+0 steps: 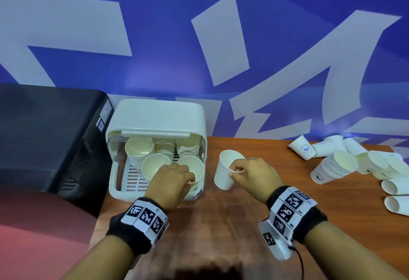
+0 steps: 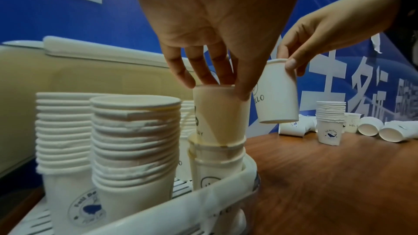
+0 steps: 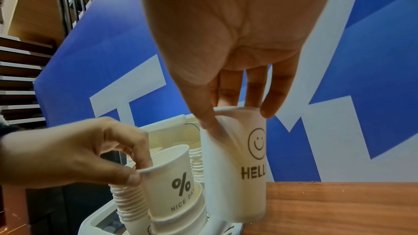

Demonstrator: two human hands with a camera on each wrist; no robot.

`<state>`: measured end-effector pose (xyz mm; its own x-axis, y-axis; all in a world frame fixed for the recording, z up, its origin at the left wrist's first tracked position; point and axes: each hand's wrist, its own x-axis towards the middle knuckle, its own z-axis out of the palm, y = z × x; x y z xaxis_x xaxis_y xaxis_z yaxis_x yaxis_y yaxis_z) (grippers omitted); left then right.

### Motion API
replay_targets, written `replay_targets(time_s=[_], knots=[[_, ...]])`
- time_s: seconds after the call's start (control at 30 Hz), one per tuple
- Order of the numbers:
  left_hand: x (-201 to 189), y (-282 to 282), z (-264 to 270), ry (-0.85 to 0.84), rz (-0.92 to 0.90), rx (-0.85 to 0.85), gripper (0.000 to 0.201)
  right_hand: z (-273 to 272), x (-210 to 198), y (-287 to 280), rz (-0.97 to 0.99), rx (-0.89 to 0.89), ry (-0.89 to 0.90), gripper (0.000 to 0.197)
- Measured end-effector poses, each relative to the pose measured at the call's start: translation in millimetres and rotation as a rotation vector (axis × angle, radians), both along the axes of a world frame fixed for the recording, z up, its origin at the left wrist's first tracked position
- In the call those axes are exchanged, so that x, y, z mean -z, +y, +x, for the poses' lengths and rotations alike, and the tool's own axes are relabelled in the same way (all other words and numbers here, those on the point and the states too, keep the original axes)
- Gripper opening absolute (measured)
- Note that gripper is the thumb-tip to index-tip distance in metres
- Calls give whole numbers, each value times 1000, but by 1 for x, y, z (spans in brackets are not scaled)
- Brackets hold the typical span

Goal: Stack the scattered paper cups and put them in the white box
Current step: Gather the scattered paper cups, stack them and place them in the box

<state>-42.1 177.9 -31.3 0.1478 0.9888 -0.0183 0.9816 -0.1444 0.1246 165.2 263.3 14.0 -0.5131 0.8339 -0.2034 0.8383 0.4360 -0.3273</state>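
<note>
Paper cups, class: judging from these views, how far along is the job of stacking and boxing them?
Done: several stacks stand in the white box. In hand: left hand nests a cup onto a boxed stack; right hand holds another cup. Left: loose cups on the table.

I see a reddish-brown wooden worktop [image 1: 254, 209] set against a blue-and-white wall. At its left end stands the white plastic box [image 1: 155, 116] with its front open. Towards the right end stands an upright stack of white paper cups [image 1: 334, 167], and around it loose white paper cups [image 1: 303, 147] lie scattered, most on their sides.
</note>
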Motion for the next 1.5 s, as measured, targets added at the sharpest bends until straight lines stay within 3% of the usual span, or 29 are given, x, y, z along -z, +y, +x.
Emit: replay_targets(time_s=[0.07,0.33,0.57,0.67,0.8,0.97,1.17,1.33,1.5], knots=[[3,2,2,-58,-34,-21,11,-1,1,0,-8,4,-3,15],[17,7,2,-49,-153,-46,31,-5,3,-2,-28,10,6,20],[2,0,-12,-254,-44,-126,36,-19,-2,-8,-11,-77,91,22],[-9,-7,-28,-348,79,-249,50,-35,-2,-12,39,-170,207,21],[-15,-16,-47,-334,56,-324,69,-57,4,-15,111,-268,240,17],[-19,-24,-55,-312,20,-365,68,-74,15,-17,231,-396,125,16],[-21,-28,-57,-313,5,-385,65,-81,31,-13,117,-422,-73,28],[-26,-28,-53,-306,-3,-383,64,-77,33,-14,53,-386,-38,39],[-40,-24,-43,-308,16,-363,62,-66,15,-15,68,-288,17,33]])
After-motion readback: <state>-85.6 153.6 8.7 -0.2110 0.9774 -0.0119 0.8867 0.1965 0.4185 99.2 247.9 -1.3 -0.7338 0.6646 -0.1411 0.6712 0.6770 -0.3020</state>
